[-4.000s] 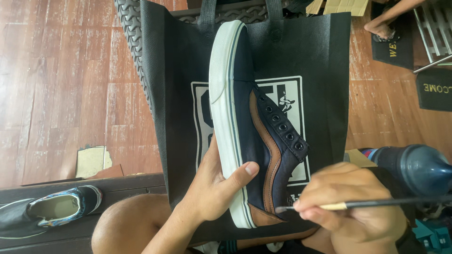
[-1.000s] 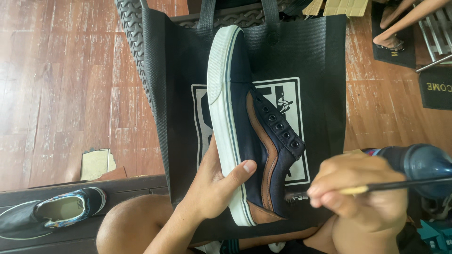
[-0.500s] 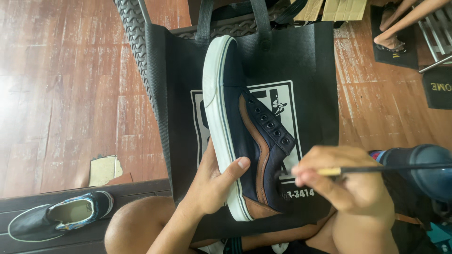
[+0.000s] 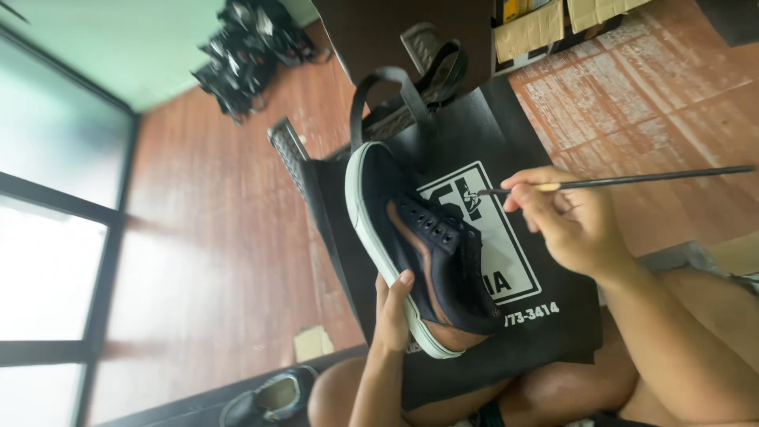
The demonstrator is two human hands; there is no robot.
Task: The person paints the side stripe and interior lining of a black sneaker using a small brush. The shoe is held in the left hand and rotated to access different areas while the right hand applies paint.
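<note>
Shoe held up on its side for brush work over a black bag.

The left hand (image 4: 393,312) grips the shoe (image 4: 419,253) at the heel, sole edge outward, so its laced side faces the brush (image 4: 624,181), pinched in the right hand (image 4: 565,221), tip near the laces; the bag (image 4: 482,237) covers the lap beneath.

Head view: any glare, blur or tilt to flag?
Head view: window at left blown out white, sheen on the wooden floor; frame strongly tilted; dark pile at top soft; shoe and both hands sharp, evenly lit.
</note>
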